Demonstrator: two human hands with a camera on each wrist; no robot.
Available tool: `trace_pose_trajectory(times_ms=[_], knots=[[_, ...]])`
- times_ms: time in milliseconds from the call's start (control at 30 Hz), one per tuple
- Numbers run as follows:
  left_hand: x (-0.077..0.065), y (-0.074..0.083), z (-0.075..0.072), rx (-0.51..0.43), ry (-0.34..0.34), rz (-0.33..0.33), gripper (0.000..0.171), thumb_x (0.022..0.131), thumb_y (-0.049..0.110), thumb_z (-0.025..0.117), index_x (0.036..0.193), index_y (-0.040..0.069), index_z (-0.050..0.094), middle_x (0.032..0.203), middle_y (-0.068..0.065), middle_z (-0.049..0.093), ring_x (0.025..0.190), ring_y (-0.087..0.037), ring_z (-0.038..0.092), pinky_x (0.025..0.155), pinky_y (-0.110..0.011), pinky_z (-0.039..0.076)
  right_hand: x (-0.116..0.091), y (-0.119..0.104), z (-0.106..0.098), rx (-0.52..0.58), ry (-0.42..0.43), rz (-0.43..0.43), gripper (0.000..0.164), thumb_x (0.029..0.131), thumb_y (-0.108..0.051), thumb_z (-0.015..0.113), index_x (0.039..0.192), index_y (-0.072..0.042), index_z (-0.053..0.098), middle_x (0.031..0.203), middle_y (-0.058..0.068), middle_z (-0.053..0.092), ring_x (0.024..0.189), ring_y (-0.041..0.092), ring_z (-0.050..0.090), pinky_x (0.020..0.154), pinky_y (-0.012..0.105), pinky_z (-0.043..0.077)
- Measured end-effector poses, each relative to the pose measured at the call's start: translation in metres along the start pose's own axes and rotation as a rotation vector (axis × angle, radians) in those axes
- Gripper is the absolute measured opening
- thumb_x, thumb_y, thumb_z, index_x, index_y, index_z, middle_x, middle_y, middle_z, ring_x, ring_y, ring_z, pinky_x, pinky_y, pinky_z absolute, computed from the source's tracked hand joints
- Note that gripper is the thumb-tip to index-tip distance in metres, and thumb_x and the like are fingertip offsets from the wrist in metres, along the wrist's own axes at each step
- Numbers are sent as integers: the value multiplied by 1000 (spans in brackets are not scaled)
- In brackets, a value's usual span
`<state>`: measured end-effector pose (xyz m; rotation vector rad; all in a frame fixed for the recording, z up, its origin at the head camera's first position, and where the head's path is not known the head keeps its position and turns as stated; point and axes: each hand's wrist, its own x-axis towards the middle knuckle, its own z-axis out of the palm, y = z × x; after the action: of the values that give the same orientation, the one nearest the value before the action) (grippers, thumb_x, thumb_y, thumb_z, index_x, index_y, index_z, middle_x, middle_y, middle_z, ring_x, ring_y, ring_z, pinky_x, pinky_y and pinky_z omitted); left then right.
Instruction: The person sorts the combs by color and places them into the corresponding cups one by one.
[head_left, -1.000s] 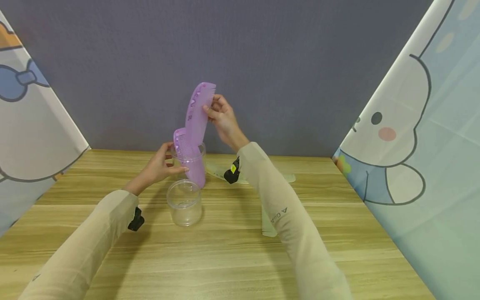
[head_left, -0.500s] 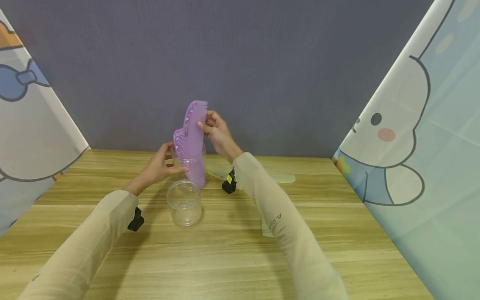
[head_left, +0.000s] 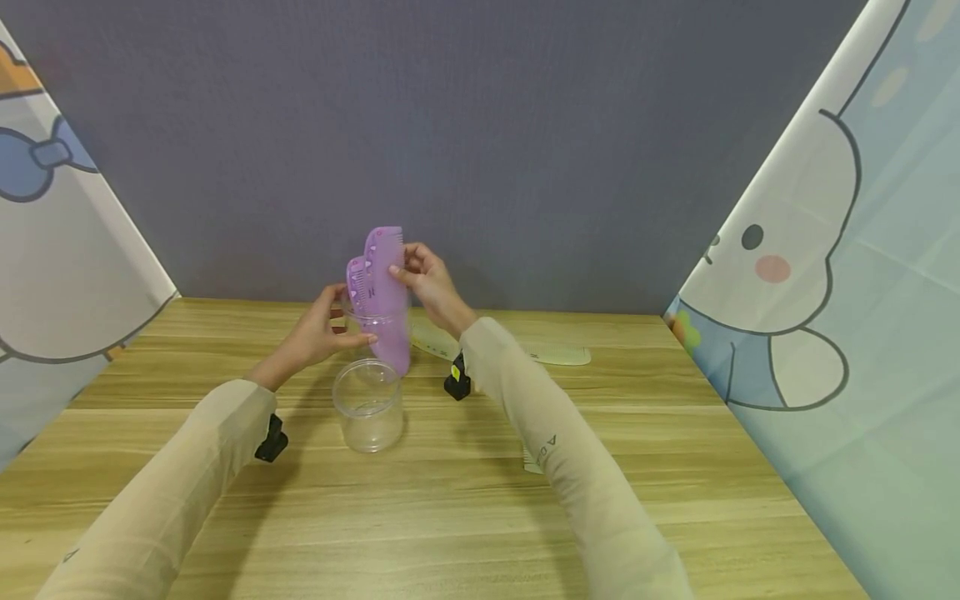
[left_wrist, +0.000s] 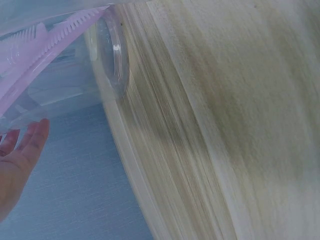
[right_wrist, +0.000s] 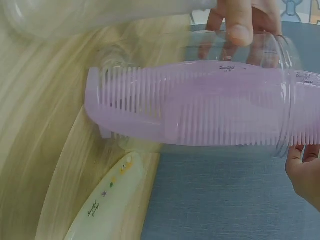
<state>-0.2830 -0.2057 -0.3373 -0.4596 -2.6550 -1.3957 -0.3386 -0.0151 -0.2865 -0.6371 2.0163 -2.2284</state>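
Toward the back of the table, my left hand grips a clear plastic jar, thumb and fingers around its sides near the rim. One purple comb leans inside it, its top above the rim. My right hand pinches another purple comb by its toothed edge. That comb's lower end is inside the jar, overlapping the first one, as the right wrist view shows through the clear wall. A second clear jar stands just in front of the first, with nothing in it.
Pale green combs lie on the wooden table: one comb right of the jar, another comb farther right, and a third comb partly under the right sleeve. A grey panel rises along the back edge.
My right hand has come down and slightly left, lowering its purple comb into the jar beside the other one. My left hand and the jar have stayed in place.
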Motion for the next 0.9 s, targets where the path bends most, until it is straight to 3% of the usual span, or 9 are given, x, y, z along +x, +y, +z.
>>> trace_pose_trajectory(times_ms=[200, 367, 633, 900], knots=[[-1, 0, 0, -2, 0, 1, 98, 73, 28, 77, 142, -1, 13, 138, -28, 29, 122, -49, 37, 97, -55, 43, -1, 3, 0, -65, -9, -14, 26, 85, 6, 56, 109, 3, 49, 111, 22, 58, 90, 14, 56, 82, 21, 52], [0, -1, 0, 3, 2, 6, 97, 73, 28, 77, 141, -2, 13, 137, -28, 29, 122, -50, 37, 97, -55, 43, -3, 1, 1, -100, -15, -22, 31, 83, 9, 56, 112, 3, 47, 114, 23, 57, 96, 21, 57, 86, 24, 52], [1, -2, 1, 2, 3, 16, 96, 73, 26, 77, 140, -3, 14, 136, -27, 30, 122, -49, 38, 96, -56, 43, -3, 0, 1, -151, -20, -56, 38, 80, 13, 57, 114, 3, 47, 106, 21, 58, 86, 15, 56, 79, 18, 51], [2, -4, 2, 4, 12, 30, 96, 73, 25, 77, 140, -3, 15, 135, -28, 32, 120, -49, 39, 95, -55, 44, -6, -4, 0, -150, -67, -70, 41, 80, 13, 57, 119, 8, 45, 111, 28, 55, 92, 24, 55, 75, 14, 49]])
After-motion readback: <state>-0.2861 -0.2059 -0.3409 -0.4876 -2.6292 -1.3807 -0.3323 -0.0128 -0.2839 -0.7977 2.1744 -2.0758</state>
